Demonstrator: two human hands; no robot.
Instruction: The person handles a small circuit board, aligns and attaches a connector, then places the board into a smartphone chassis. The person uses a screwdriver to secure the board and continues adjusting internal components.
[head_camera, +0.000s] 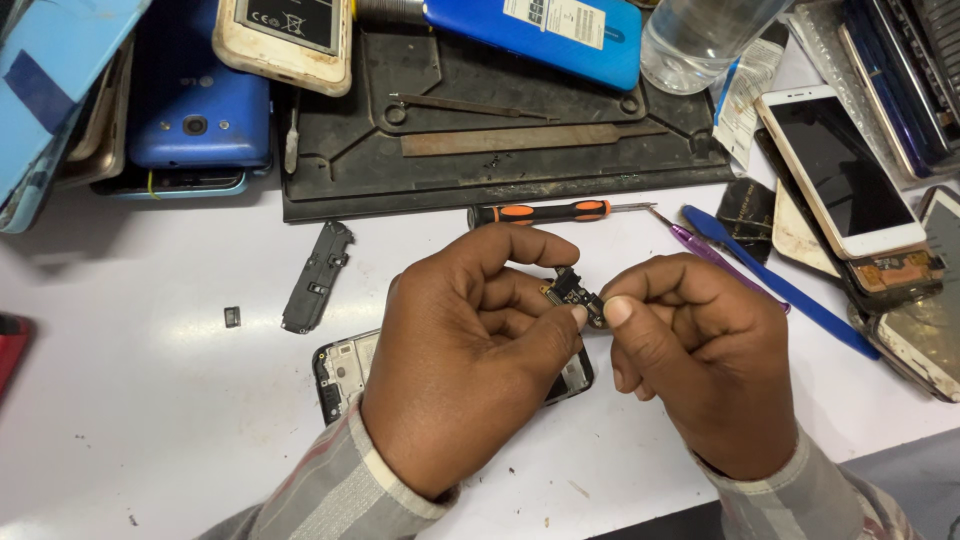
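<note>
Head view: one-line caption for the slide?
Left hand and right hand pinch a small black circuit board above an opened black phone frame on the white table.

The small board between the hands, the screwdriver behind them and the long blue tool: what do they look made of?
Small board: likely printed circuit laminate, dark with gold-coloured patches. Screwdriver: black and orange handle, probably plastic or rubber, with a thin bright metal shaft. Long blue tool: seems moulded plastic, smooth, evenly coloured, flattened end.

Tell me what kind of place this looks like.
Probably a phone repair bench: both hands pinch a small circuit board above an opened phone, with a screwdriver and stacked phones nearby.
</note>
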